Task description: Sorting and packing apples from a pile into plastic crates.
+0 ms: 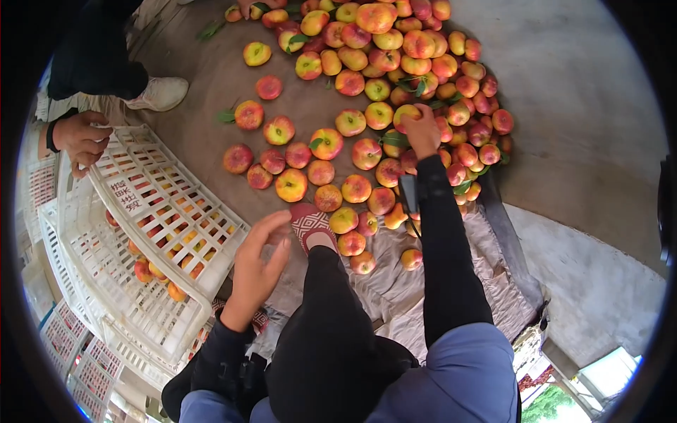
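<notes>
Flat nectarines [366, 154], red and yellow, lie loose on a brown cloth; some bear green leaves. My right hand [422, 131] reaches into the right part of the pile, its fingers on a yellow-red nectarine [407, 116]. Empty and with its fingers apart, my left hand [259, 264] hovers between my red patterned shoe and a white plastic crate [158, 211]. That crate stands tilted at the left, and several nectarines show inside it and through its slotted wall.
Another person's hand [82, 138] grips the crate's upper rim, with a white shoe [158, 94] close by. A further hand [262, 6] touches fruit at the top edge. More slotted crates [95, 370] stand lower left. Bare concrete [571, 106] lies right of the pile.
</notes>
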Demonstrator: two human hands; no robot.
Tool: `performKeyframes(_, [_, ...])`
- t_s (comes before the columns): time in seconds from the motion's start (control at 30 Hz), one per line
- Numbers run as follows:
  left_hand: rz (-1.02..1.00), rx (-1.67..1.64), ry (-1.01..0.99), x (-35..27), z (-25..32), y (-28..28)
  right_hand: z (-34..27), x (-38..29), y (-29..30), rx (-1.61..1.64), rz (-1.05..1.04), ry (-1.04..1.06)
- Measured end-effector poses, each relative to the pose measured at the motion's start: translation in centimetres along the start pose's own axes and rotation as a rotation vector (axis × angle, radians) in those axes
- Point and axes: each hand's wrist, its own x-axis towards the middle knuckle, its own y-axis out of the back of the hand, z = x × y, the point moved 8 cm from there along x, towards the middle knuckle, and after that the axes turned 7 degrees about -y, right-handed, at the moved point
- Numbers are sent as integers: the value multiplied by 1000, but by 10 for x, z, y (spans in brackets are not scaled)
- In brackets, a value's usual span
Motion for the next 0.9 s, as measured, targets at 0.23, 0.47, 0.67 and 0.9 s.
performKeyframes(0.23, [123,-880,394,14,-44,-48,-39,-157,-25,1116,-683,-170])
performKeyframes(0.47, [265,-1281,714,-6,-93,-61,-88,-154,-15,641,-517,315])
performKeyframes(0.67, [210,-1558,527,-8,-85,-54,-67,-52,-40,-320,101,556])
performKeyframes(0.9, [276,-1539,550,5,-79,-52,-31,-47,-56,20,-352,399])
